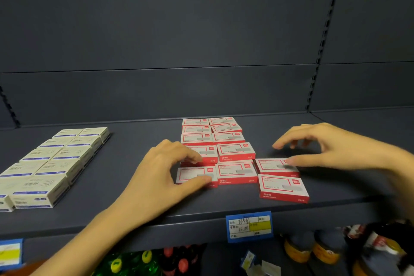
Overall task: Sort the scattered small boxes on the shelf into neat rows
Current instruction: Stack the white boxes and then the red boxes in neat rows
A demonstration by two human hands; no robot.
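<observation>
Printed along the near edge of the red boxes [236, 172]: "订书钉" and "24/6". On the white boxes [42, 186] at far left: "回形针". Handwritten on the blue price label [248, 226] at the shelf [134, 215] front: "15.00"; remaining print too blurred.

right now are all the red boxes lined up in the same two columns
No: two red boxes lie off to the right of the two-column block, by the right hand.

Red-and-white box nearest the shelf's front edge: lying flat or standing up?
Flat. The small red-and-white cardboard box rests on the dark grey shelf, broad printed face up.
</observation>
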